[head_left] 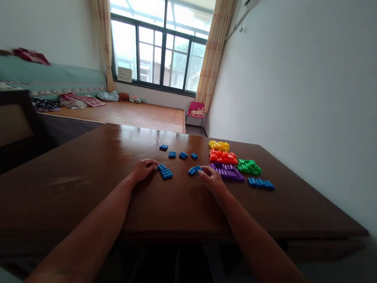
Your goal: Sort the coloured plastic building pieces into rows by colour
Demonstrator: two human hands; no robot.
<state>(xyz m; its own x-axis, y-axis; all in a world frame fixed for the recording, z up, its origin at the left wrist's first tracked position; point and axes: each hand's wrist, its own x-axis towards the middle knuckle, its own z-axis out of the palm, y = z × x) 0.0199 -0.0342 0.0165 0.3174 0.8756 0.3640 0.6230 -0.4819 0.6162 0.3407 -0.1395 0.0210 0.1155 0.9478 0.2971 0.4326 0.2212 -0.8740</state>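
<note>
My left hand [144,169] rests on the table with its fingertips closed at the left end of a short row of blue tube-like plastic pieces [165,172]. Across from it, my right hand [212,177] pinches a smaller blue cluster [193,170] between thumb and fingers. A gap of bare tabletop separates the two blue groups. Behind them lie several small blue groups, among them one at the far left [163,147] and one at the right [194,156]. How the pieces join is too small to make out.
Beyond my right hand are purple [227,172], red-orange [223,157], yellow [219,145] and green [249,167] piles of similar pieces. A blue row [261,183] lies farther right. The brown table [76,201] has its near edge under my forearms; a wall stands to the right.
</note>
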